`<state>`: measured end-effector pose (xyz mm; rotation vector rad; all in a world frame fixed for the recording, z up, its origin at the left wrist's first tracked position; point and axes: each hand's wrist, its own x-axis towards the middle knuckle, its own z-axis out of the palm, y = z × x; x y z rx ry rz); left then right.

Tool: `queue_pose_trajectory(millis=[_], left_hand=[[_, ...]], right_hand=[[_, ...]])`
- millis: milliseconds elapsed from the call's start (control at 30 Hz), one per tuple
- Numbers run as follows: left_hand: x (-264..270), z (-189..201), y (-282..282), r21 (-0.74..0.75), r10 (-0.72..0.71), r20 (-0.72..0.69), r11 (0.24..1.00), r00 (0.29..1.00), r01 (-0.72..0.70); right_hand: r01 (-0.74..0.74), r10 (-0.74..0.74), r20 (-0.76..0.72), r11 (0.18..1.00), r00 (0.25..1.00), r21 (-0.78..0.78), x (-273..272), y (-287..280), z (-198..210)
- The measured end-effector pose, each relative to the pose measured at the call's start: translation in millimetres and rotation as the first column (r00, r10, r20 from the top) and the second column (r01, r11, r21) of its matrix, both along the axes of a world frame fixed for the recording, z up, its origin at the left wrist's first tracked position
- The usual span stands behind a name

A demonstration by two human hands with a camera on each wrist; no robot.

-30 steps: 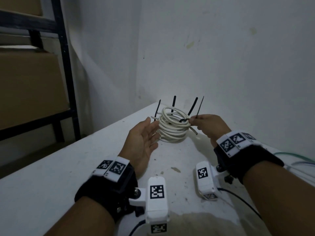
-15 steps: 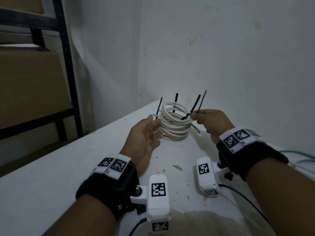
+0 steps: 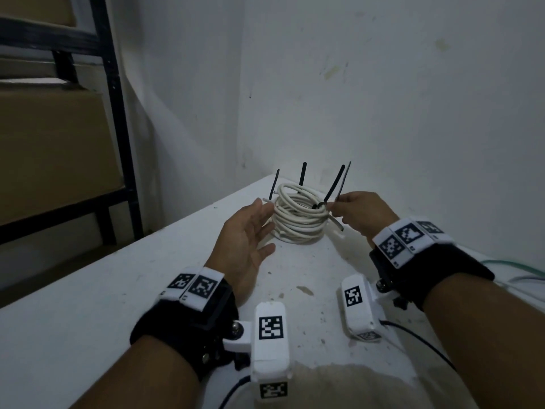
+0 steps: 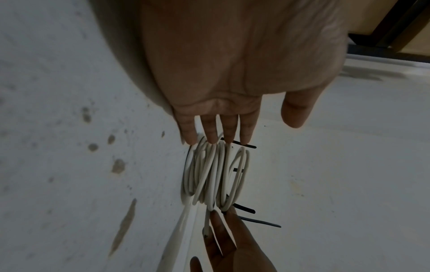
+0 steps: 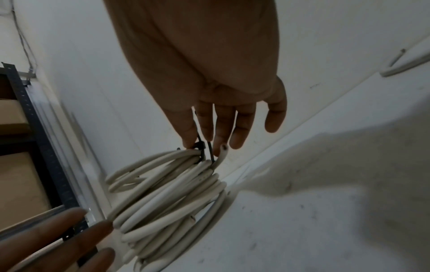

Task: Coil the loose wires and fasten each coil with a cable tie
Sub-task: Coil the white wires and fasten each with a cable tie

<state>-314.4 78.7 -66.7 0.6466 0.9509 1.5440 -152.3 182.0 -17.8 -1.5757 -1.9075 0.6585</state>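
A coil of white wire [image 3: 299,215] rests on the far end of the white table [image 3: 88,290], with several black cable tie tails standing up from it. My right hand [image 3: 355,212] pinches one black cable tie [image 3: 343,180] at the coil's right side; in the right wrist view the thumb and fingers [image 5: 204,127] close on the tie [image 5: 202,149] beside the wire's cut end. My left hand [image 3: 249,231] is flat, and its straight fingertips [image 4: 210,136] touch the coil [image 4: 216,176] on its left side.
A white wall rises right behind the coil and along the table's right. A black metal shelf frame [image 3: 118,122] with cardboard boxes [image 3: 50,149] stands at the left. Loose green and pale wires [image 3: 513,273] lie at the table's right edge.
The coil and both hands sit a little farther from me, near the wall. The right hand keeps its pinch on the tie; the left hand's fingertips now touch the coil.
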Motion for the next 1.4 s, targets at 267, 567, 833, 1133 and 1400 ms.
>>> queue_pose_trajectory(millis=[267, 567, 833, 1133, 1400], left_hand=[[5, 14, -13, -0.050, 0.184, 0.034, 0.982, 0.982, -0.183], [86, 54, -79, 0.217, 0.228, -0.495, 0.967, 0.838, -0.135], [294, 46, -132, 0.071, -0.180, -0.532, 0.964, 0.827, 0.256], [389, 17, -131, -0.125, -0.317, -0.017, 0.942, 0.948, 0.313], [385, 4, -122, -0.151, -0.327, 0.102, 0.928, 0.939, 0.340]], right_hand=[[0.006, -0.018, -0.066, 0.984, 0.998, -0.178, 66, -56, 8], [0.026, -0.079, -0.156, 0.949, 0.985, -0.316, 226, -187, 17], [0.258, -0.243, 0.092, 0.939, 0.966, -0.228, 378, -263, 34], [0.367, -0.289, 0.342, 0.911, 0.894, -0.188, 437, -279, 18], [0.227, -0.093, 0.527, 0.954, 0.845, -0.195, 400, -234, 13]])
